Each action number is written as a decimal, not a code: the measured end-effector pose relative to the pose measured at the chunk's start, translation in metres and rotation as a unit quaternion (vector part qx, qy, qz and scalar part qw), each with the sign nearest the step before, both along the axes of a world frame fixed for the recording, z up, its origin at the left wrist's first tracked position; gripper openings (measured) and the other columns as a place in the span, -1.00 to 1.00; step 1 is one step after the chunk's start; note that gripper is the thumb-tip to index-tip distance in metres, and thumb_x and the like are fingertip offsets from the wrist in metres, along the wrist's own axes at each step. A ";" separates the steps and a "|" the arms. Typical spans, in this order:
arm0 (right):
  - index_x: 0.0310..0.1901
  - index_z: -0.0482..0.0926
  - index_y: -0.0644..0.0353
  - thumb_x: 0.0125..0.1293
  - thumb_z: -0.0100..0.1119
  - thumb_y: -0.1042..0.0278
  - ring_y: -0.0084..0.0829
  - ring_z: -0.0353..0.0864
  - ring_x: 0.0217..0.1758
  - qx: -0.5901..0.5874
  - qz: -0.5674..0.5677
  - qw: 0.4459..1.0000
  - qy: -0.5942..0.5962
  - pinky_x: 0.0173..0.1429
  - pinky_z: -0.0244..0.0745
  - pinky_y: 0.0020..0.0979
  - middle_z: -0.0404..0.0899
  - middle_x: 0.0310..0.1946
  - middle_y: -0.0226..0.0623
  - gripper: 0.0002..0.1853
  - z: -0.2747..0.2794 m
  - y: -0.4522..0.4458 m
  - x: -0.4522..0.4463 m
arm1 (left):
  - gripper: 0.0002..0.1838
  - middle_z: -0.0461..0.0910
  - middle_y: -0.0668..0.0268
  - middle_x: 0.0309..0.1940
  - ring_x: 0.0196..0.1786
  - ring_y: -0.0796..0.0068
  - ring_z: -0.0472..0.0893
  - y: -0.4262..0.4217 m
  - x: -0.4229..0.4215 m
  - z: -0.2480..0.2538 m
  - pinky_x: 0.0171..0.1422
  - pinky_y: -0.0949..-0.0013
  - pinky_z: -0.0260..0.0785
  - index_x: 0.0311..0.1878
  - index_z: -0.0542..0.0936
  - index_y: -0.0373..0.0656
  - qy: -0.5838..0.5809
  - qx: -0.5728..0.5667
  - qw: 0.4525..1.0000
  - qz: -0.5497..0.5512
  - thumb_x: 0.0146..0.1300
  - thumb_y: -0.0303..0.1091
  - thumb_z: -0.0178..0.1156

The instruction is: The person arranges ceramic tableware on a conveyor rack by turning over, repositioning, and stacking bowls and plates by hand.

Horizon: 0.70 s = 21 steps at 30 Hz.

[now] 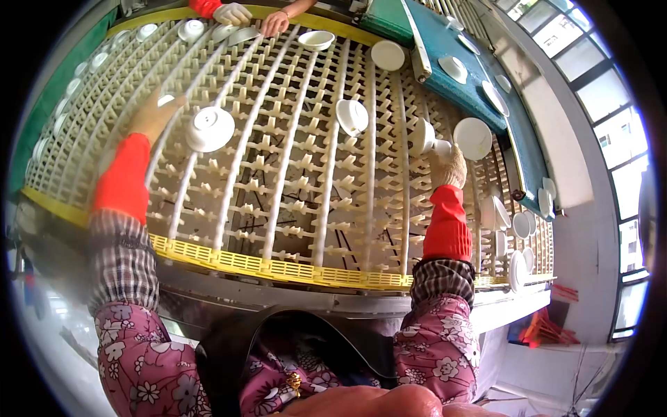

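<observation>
My left hand (pixel 154 115), bare with a red cuff, reaches over the left of the pegged conveyor (pixel 299 163). Its fingers curl about a white dish (pixel 165 100), of which only a small patch shows. An upturned white bowl (pixel 210 129) lies to its right. On the other side my right hand (pixel 448 167), in a knitted glove, is closed at a white bowl (pixel 422 137) tipped on its side; the fingertips are partly hidden. A round white plate (pixel 473 138) is just beyond that hand. Another tilted bowl (pixel 352 117) rests between my hands.
Across the conveyor are a co-worker's gloved hand (pixel 233 14) and bare hand (pixel 275 23), near several dishes. A green belt (pixel 462 66) carries white ware at the right. Several bowls and plates (pixel 517 270) stand at the near right. Yellow edging (pixel 292 270) runs along my side.
</observation>
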State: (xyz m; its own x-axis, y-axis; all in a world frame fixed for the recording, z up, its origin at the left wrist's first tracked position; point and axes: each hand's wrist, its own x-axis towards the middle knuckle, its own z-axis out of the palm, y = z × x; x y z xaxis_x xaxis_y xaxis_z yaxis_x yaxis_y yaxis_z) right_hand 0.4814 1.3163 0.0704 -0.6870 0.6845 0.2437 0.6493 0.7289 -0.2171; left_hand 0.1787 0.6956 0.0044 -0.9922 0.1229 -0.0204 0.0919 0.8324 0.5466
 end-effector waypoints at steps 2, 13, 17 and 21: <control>0.49 0.66 0.29 0.30 0.52 -0.15 0.15 0.72 0.44 -0.048 -0.001 0.999 -0.007 0.58 0.58 -0.04 0.76 0.32 0.19 -0.15 0.008 -0.004 -0.001 | 0.10 0.58 -0.20 0.59 0.65 -0.15 0.56 -0.034 0.003 0.002 0.74 0.02 0.35 0.76 0.41 -0.23 0.021 -0.004 1.000 -0.001 0.37 0.34 0.48; 0.24 0.74 0.10 0.36 0.47 -0.19 -0.02 0.64 0.50 0.224 0.226 0.945 -0.080 0.59 0.48 0.05 0.78 0.26 -0.07 -0.39 -0.044 -0.041 -0.050 | -0.11 0.48 -0.21 0.65 0.61 -0.26 0.54 -0.003 0.114 0.040 0.77 -0.05 0.30 0.67 0.47 -0.28 -0.033 -0.182 0.980 -0.073 0.45 0.05 0.48; 0.35 0.69 0.08 0.23 0.55 0.10 0.13 0.60 0.45 0.097 0.256 0.962 -0.017 0.60 0.45 0.11 0.69 0.32 0.05 -0.36 -0.027 -0.049 -0.038 | -0.22 0.51 -0.17 0.62 0.55 -0.28 0.56 -0.009 0.142 0.015 0.76 -0.14 0.29 0.63 0.50 -0.35 0.029 -0.211 0.971 -0.112 0.50 -0.10 0.48; 0.46 0.67 0.04 0.16 0.72 -0.03 0.14 0.49 0.66 0.138 0.049 0.989 -0.032 0.69 0.41 0.09 0.63 0.52 0.05 -0.17 0.000 -0.034 -0.028 | -0.14 0.56 -0.18 0.58 0.60 -0.19 0.55 0.038 0.207 0.065 0.75 -0.10 0.31 0.62 0.52 -0.39 0.086 -0.064 0.974 -0.199 0.46 -0.01 0.54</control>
